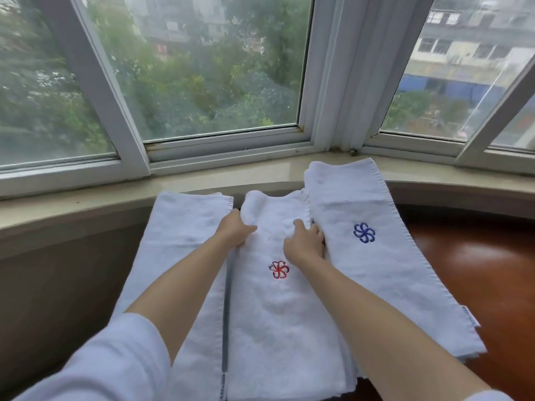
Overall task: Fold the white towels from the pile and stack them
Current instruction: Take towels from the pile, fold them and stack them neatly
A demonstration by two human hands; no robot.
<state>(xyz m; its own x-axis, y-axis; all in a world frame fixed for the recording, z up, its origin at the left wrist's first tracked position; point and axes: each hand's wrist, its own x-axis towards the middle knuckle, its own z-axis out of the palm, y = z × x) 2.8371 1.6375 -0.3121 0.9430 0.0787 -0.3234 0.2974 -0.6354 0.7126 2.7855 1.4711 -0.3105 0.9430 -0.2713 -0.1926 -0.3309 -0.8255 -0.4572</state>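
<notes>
A curved stone windowsill (pixel 86 204) is seen beneath a white-framed bay window (pixel 220 140), with trees and buildings beyond — a reddish wooden surface (pixel 477 270) lies at the right. Three white towels are laid side by side. The middle towel (pixel 278 308), marked with a red flower, is gripped at its far edges by the left hand (pixel 236 230) and right hand (pixel 304 241) — between the left towel (pixel 179 227) and the blue-flowered right towel (pixel 376 241).

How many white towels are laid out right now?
3: a plain towel on the left, the red-flower towel in the middle under both hands, the blue-flower towel on the right. Layers beneath may hide more.
</notes>
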